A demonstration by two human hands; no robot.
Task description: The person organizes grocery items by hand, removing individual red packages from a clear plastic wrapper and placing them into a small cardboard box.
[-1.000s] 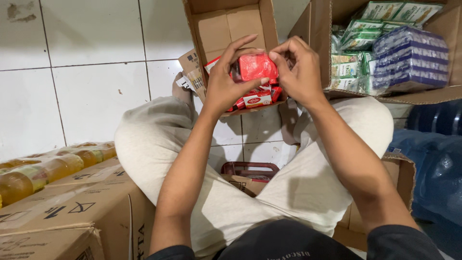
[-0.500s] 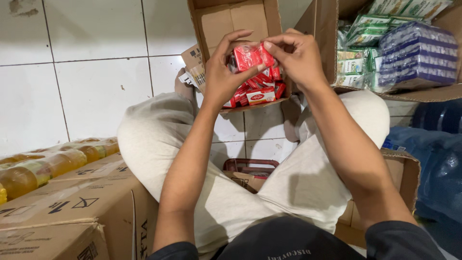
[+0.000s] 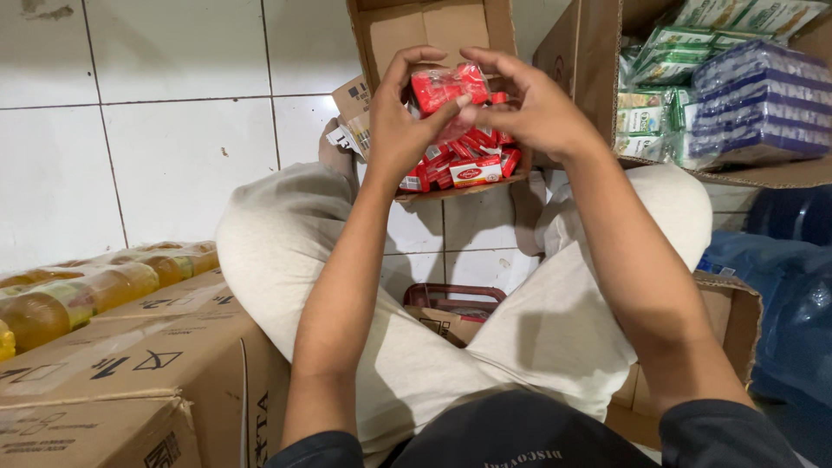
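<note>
From the head camera we cannot see all of the red wrapped pack point(image 3: 448, 87): our fingers cover its two ends and its lower edge, and the shiny wrap blurs whatever is printed on it. The open cardboard box point(image 3: 425, 30) beneath it is cut off at the top of the frame, and our hands hide much of the small red packets point(image 3: 468, 165) heaped inside. To the right, a second carton point(image 3: 589, 52) with green sachets point(image 3: 646, 121) and blue-wrapped bundles point(image 3: 754, 100) runs out of the picture. At lower left the bottles of yellow oil point(image 3: 95, 290) lying on a closed carton point(image 3: 130, 364) are cropped by the edge. A small reddish basket point(image 3: 451, 299) between our knees is mostly hidden by our legs.

Compared with half a second ago, the pack sits a little higher above the box, and our hands have closed in tighter round it; a second ago it was lower, nearly among the packets.

Our left hand point(image 3: 394, 130) curls up from below, thumb across the front of the pack, grasping its left end. Our right hand point(image 3: 537, 108) arches over from the right, fingertips pinching the pack's right end. Both forearms reach forward over our crossed, light-trousered legs point(image 3: 286, 251), and the pack is held just above the box's opening.
</note>
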